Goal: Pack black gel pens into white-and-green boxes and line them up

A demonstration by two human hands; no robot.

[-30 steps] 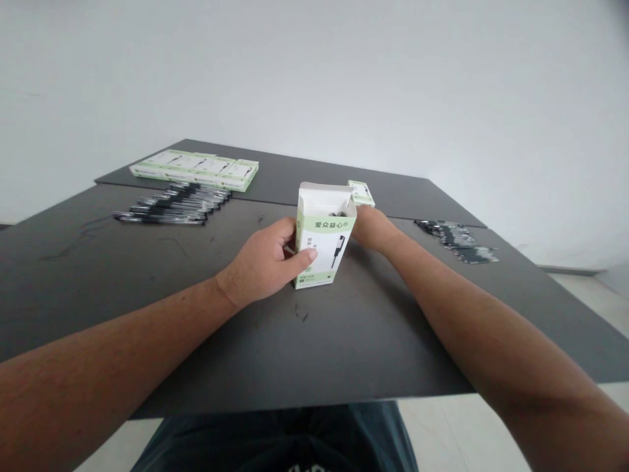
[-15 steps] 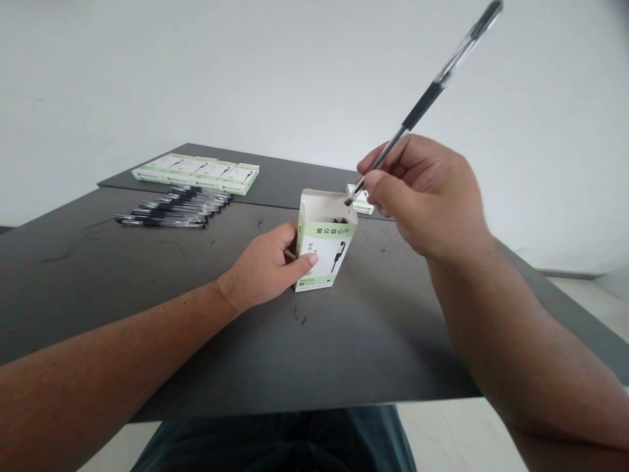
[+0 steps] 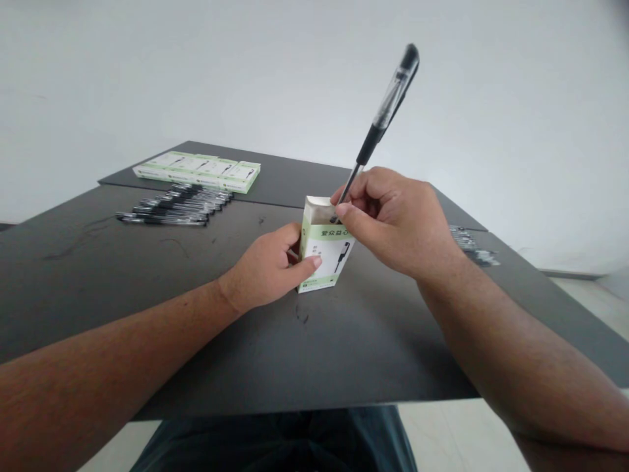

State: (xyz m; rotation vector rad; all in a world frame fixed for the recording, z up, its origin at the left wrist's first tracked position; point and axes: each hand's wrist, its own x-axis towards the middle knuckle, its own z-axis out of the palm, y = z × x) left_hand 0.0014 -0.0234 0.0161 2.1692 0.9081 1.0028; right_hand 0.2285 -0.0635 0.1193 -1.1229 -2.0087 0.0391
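Note:
My left hand [image 3: 270,265] grips a small white and green pen box [image 3: 322,265] from its left side, thumb across the printed front. The box stands upright on the dark table, its top open. Between the thumb and fingers of my right hand [image 3: 393,219] is a pen [image 3: 373,134] with a clear barrel, black grip and black cap end. It slants up to the right, its lower end at the mouth of the box. My right fingers cover part of the box's top edge, and the inside of the box is mostly hidden.
Several pens [image 3: 177,206] lie side by side on the left of the table [image 3: 236,367]. Behind them, several white and green boxes [image 3: 196,170] lie flat in a row. More pens [image 3: 474,248] lie at the right, partly behind my right wrist. A pale wall [image 3: 275,78] rises behind.
My right hand has moved left and slightly down, bringing the pen's lower end to the box mouth; the pen stands steeper. My left hand and the box have barely shifted. Pens at the right are now uncovered.

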